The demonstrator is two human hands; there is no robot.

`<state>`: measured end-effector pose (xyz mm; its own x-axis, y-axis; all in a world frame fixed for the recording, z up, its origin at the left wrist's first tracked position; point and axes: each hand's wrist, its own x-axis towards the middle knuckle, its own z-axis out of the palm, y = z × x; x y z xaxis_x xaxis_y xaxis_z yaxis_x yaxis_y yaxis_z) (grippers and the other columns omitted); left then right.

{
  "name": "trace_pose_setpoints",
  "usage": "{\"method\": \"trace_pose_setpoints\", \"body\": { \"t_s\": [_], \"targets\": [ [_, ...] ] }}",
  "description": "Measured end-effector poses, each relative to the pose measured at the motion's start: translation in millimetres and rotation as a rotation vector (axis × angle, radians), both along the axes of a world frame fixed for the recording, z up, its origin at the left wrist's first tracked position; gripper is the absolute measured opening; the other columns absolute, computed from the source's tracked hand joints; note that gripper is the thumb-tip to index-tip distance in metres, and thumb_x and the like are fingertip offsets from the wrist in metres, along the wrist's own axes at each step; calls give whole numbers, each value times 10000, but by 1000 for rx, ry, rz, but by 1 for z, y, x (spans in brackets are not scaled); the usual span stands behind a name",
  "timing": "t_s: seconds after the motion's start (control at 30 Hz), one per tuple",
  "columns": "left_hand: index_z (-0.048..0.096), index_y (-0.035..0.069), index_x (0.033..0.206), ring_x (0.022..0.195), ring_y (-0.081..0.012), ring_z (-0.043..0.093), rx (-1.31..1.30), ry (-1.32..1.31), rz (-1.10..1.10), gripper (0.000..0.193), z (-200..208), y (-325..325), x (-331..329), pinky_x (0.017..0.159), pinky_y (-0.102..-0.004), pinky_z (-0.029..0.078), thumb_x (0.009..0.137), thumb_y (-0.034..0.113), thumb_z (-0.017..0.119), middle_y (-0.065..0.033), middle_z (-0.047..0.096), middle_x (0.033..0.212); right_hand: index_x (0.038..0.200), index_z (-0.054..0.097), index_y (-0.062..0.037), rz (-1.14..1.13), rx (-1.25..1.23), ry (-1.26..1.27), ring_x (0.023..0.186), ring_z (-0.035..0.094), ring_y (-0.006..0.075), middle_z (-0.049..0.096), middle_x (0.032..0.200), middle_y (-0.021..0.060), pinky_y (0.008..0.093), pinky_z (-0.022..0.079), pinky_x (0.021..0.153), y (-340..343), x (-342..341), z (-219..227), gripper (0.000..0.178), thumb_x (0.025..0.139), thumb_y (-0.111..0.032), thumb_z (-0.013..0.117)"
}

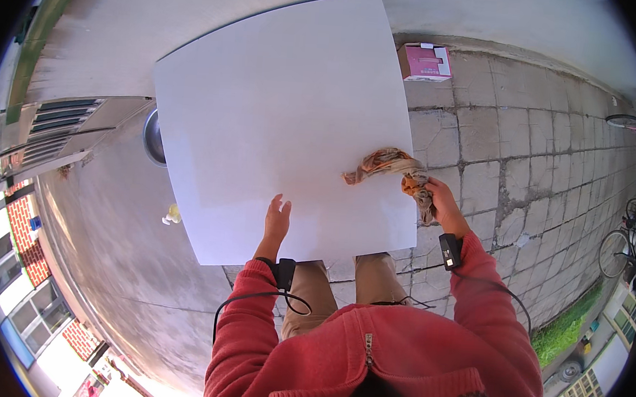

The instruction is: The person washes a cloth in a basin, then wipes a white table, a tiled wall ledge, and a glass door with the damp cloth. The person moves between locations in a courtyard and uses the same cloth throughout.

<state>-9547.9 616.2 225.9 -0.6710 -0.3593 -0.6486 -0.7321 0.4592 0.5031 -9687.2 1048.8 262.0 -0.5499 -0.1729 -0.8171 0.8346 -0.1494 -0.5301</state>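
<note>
A large white table stretches out in front of me. Near its right edge my right hand grips one end of a crumpled cloth, beige-grey with orange-brown patches. The cloth's other end trails leftward in a curve over the white surface. My left hand is above the table's near part, holding nothing, its fingers apart. Dark devices with cables are strapped at both wrists.
A pink box stands on the paving beyond the table's right edge. At the left, a metal basin shows partly behind the table, and a small yellow-and-white item lies nearby. Bicycles stand far right.
</note>
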Motion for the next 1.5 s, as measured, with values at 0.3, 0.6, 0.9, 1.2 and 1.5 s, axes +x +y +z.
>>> {"method": "trace_pose_setpoints", "body": {
  "t_s": [0.3, 0.6, 0.9, 1.2, 1.5],
  "targets": [
    [451, 92, 1418, 1183, -229, 573, 657, 146, -221, 510, 181, 124, -48, 989, -378, 437, 967, 301, 566, -115, 563, 1326, 1298, 519, 26, -403, -678, 211, 956, 675, 315, 647, 1155, 202, 454, 577, 803, 0, 23, 229, 474, 985, -315, 417],
    [355, 121, 1477, 1339, -250, 425, 1530, 487, 241, 682, 335, 157, 18, 1092, -427, 360, 932, 437, 618, -78, 450, 1442, 1326, 513, -4, -50, -807, 254, 1017, 671, 325, 641, 1209, 183, 506, 566, 858, -36, 154, 331, 526, 980, -384, 407],
    [525, 9, 1322, 1200, -212, 540, 1058, 1028, 11, 476, 435, 144, 103, 1017, -366, 427, 900, 177, 669, -65, 583, 1289, 1278, 542, 10, -290, -502, 46, 943, 677, 349, 667, 1118, 197, 485, 569, 818, -46, 210, 354, 491, 992, -343, 354],
    [441, 72, 1451, 1400, -215, 324, 860, 727, -734, 752, 456, 226, 113, 1142, -361, 277, 802, 221, 792, -91, 321, 1542, 1230, 573, -16, -135, -849, 390, 1051, 647, 286, 653, 1174, 153, 433, 505, 951, -21, 216, 382, 390, 1005, -293, 416],
    [436, 64, 1432, 1231, -181, 513, 1065, 538, -345, 596, 420, 370, 14, 988, -340, 423, 907, 219, 671, -81, 554, 1323, 1120, 618, 7, -513, -666, 374, 971, 678, 285, 695, 1055, 137, 417, 546, 873, 192, 134, 348, 329, 935, -241, 508]
  ]
}}
